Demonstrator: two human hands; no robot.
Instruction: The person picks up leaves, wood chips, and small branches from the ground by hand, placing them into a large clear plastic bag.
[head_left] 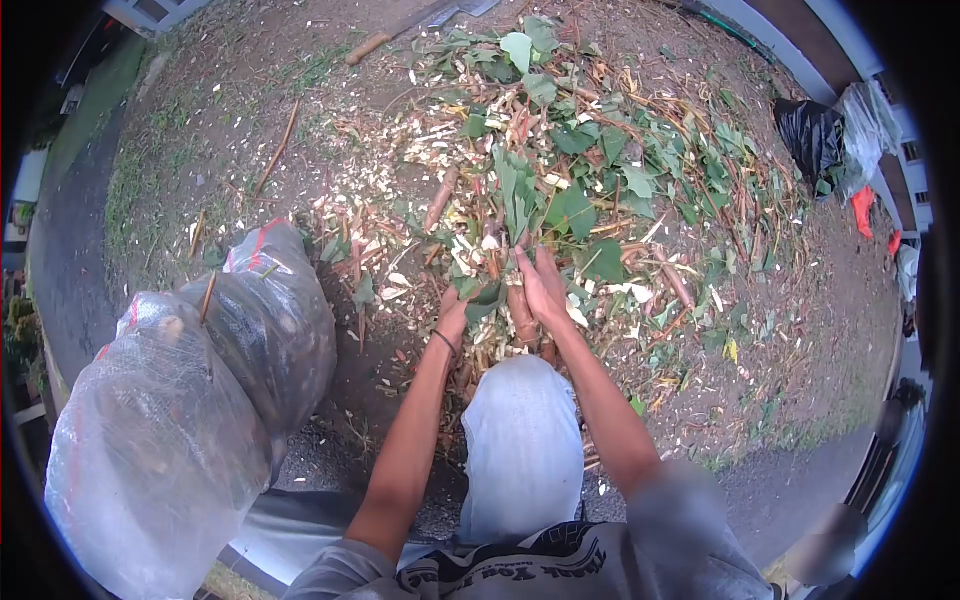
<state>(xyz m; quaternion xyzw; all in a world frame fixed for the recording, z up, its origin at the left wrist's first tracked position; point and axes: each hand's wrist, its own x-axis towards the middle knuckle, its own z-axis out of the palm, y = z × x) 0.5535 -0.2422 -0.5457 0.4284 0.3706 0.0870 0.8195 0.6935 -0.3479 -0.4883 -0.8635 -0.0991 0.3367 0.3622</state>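
Both of my hands reach down into a heap of green leaves point(515, 185), cut branches and pale wood chips point(390, 280). My right hand point(543, 290) has its fingers stretched forward along the right side of the leaves, with the fingertips at their lower end. Below and between the hands, a thick brown cut stem point(520, 315) points toward my knee. My left hand point(454, 315) is at the left of the heap beside a drooping dark green leaf point(486, 300); its fingers are mostly hidden among leaves and chips.
Two full clear plastic bags point(150, 420) stand at my left, a stick point(208, 298) poking up from them. A wooden-handled tool point(370, 48) with a metal blade lies at the far edge. Black plastic point(810, 140) is at the far right. My jeans-covered knee point(522, 430) is between my arms.
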